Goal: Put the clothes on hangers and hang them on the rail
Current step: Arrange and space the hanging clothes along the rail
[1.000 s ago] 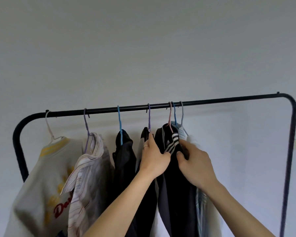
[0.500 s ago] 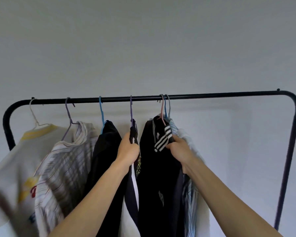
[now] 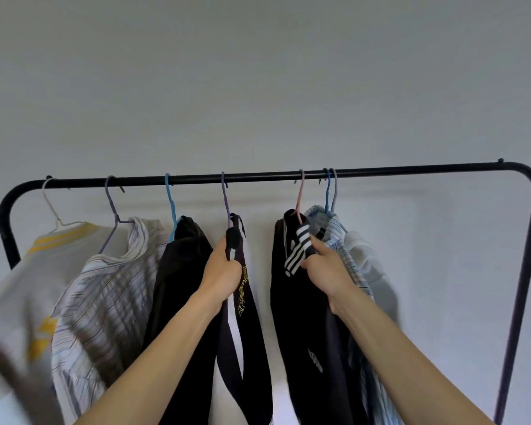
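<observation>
Two hands hold clothes hanging on the black rail (image 3: 273, 174).
The left hand (image 3: 224, 271) has its fingers curled round the shoulder of a black-and-white garment (image 3: 250, 338) on a purple hanger (image 3: 225, 199). The right hand (image 3: 325, 268) pinches the white-striped shoulder of a black jacket (image 3: 298, 317) on a pink hanger (image 3: 301, 194). Both hangers hook over the rail, with a gap between the two garments.

Prob. a home, bedroom or laundry corner: a freestanding black rail (image 3: 258, 176) is spanning mid-frame, 7 hangers (image 3: 169, 196) are carrying everyday clothes (image 3: 105, 286), w/ a plain pale wall (image 3: 258, 72) filling the upper half.
</observation>
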